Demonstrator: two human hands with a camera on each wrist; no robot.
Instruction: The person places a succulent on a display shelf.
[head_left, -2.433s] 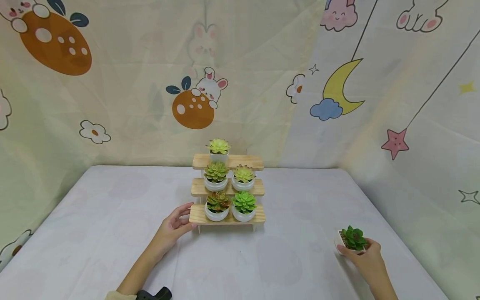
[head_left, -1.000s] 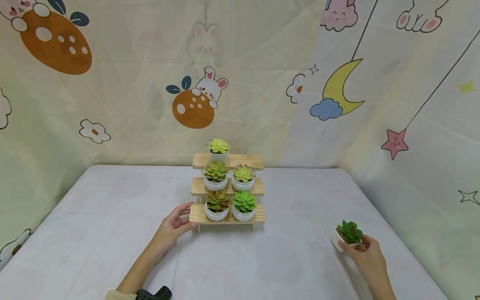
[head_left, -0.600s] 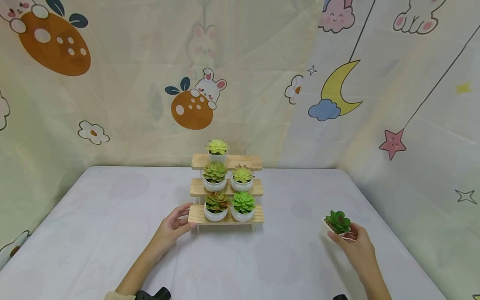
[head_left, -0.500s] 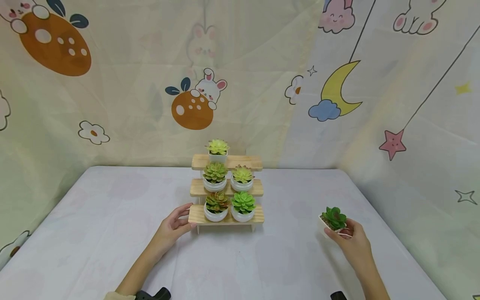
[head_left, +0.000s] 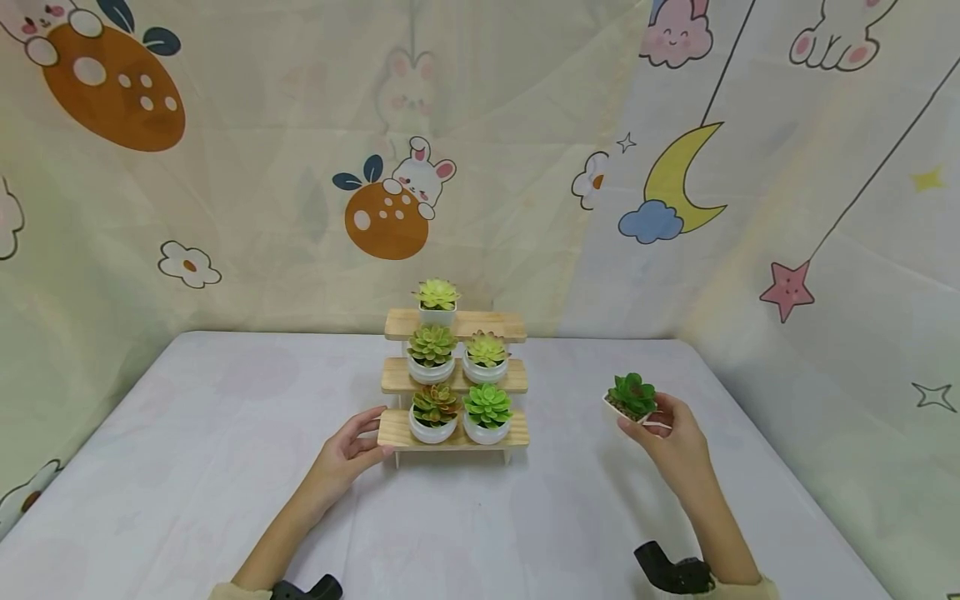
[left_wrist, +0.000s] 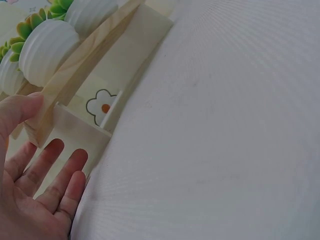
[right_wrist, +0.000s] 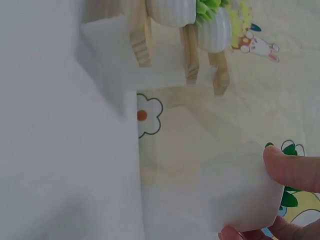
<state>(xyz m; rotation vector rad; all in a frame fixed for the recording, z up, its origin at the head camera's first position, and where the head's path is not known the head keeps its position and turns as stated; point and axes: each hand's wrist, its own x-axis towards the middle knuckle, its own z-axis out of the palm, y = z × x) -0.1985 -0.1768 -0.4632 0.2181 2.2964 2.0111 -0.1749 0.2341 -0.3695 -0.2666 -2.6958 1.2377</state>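
A three-tier wooden plant stand (head_left: 519, 432) stands mid-table, bearing several potted succulents in white pots. My left hand (head_left: 348, 450) holds the left end of its bottom board, thumb at the front corner and index finger behind; the other fingers spread below the board in the left wrist view. To the right of the stand, my right hand (head_left: 675, 442) grips a dark green potted succulent (head_left: 632, 395) by its square white pot (right_wrist: 240, 192), thumb on one side and fingers on the other. That pot is raised above the table, its shadow falling on the cloth below.
On the top board, one light-green succulent (head_left: 437, 298) sits at the left, with bare wood (head_left: 491, 323) to its right. The middle and bottom boards carry two pots each. A printed cloth backdrop (head_left: 510, 167) rises behind the white-covered table (head_left: 247, 433).
My right hand has lifted the dark green succulent and carried it leftward and farther back, closer to the stand. The left hand stays at the bottom board.
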